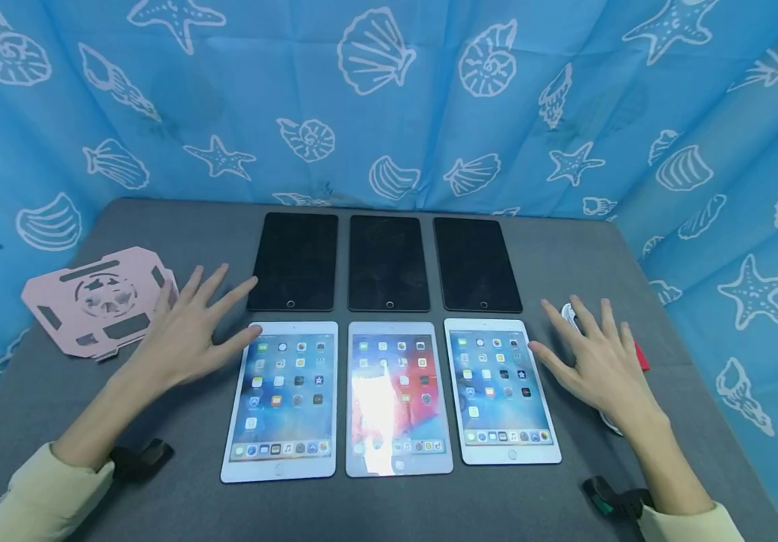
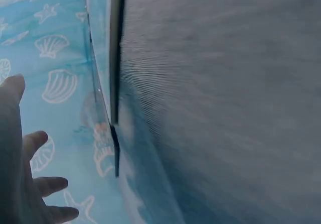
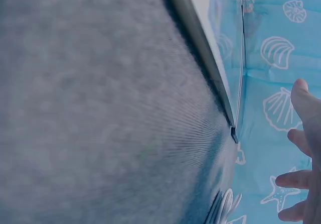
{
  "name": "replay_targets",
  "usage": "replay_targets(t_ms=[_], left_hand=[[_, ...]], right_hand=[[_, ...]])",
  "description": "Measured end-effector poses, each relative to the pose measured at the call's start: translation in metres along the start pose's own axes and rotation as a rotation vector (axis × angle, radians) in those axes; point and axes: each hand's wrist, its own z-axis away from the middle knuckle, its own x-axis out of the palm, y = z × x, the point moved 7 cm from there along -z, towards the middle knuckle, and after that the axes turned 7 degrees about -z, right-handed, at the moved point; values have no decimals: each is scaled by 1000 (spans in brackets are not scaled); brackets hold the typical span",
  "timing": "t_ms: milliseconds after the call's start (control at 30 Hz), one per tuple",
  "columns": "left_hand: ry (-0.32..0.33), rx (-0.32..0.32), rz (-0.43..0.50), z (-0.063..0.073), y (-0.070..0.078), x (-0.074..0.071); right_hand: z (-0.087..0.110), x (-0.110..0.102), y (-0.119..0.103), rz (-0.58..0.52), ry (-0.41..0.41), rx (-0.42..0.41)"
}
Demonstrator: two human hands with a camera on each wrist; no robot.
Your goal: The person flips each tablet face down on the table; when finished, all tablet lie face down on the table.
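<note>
Left hand point(image 1: 188, 331): fingers straight and spread, palm down, holding nothing. Right hand point(image 1: 602, 357): likewise spread, holding nothing.

Just right of the left hand lies the left white tablet point(image 1: 283, 406), its screen lit with app icons; the thumb overlaps its far left corner in the head view. Both wrist views show the fingers raised clear of the nearest tablet edge. Just left of the right hand lies the right white tablet point(image 1: 502, 395), also lit. Midway between the hands: the middle white tablet point(image 1: 398, 406), lit, with strong glare.

Farther from the person, between the hands, is a row of three: left dark tablet point(image 1: 296, 260), middle dark tablet point(image 1: 389, 263), right dark tablet point(image 1: 478, 263), screens black.

Left of the left hand: a pink plate point(image 1: 63, 301) with cut-outs. Beneath the right hand: a white looped item point(image 1: 569, 314) and a red item point(image 1: 642, 357), both partly hidden. All rest on the grey table point(image 1: 389, 508).
</note>
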Motion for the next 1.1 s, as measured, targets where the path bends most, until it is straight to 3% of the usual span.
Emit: replay_targets(t_ms=[200,500,867,1100], left_hand=[[17,67,47,-30,13,-1],[35,144,124,-94,36,4],[-104,179,173,-173,79,19],[-156,209,205,-211,112,33]], right_hand=[[-12,0,-3,0,-24,4],[-35,5,-7,-26,-34,-17],[-56,12,-10,-108,-37,-54],[-64,18,-14,-134,-45,-71]])
